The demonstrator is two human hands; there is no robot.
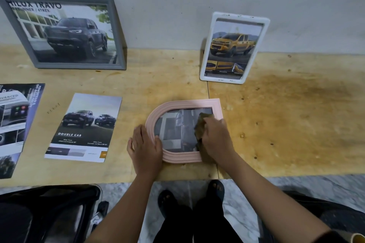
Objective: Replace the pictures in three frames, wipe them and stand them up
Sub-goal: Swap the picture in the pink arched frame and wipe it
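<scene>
L hand (145, 147) lies flat w/ straight fingers pinning pink frame (184, 131) so it won't slide while R hand (216, 137) grips cloth (200, 126), wiping glass

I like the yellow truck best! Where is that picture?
In the head view it stands in the white frame against the wall, right of the middle, behind the pink frame lying on the table. The grey frame stands to its left.

Left hand (145, 149) flat; right hand (216, 138) curled

Grey frame (79, 65): "HILUX TRAVO"; leaflet (83, 128): "DOUBLE CAB"
</scene>
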